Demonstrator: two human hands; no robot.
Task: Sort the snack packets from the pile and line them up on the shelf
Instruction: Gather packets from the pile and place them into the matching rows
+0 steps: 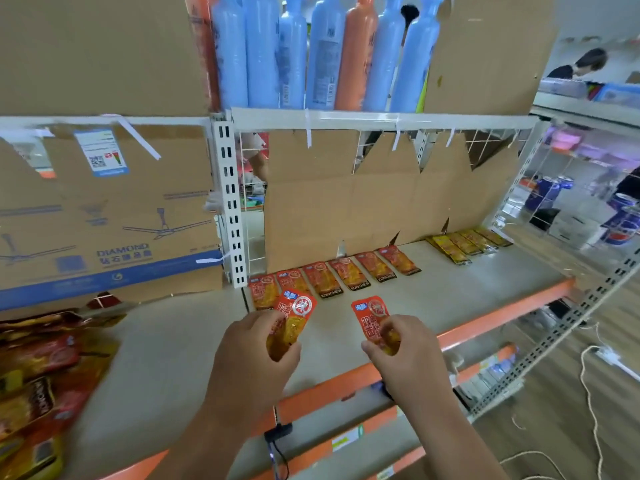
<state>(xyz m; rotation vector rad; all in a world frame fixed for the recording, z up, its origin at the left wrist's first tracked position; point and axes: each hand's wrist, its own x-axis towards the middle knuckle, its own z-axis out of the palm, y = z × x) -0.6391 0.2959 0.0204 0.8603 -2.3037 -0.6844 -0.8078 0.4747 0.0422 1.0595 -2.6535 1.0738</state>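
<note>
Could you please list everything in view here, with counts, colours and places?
red packets: six, red, row at shelf back
yellow packets: several, yellow, shelf back, right
held packets: two, red, above shelf front
pile: one, red and yellow packets, far left
shelf: one, pale with orange edge, centre
bottles: about eight, blue and orange, upper shelf
cardboard sheet: one, brown, behind the rows
box: one, brown, left
left grip: one, bare, pinches a packet
right grip: one, bare, pinches a packet

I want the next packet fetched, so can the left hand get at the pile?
Probably, for reach: the pile lies just left of the left hand, bare shelf between. But that hand holds a red packet, so grabbing another looks awkward.
</note>
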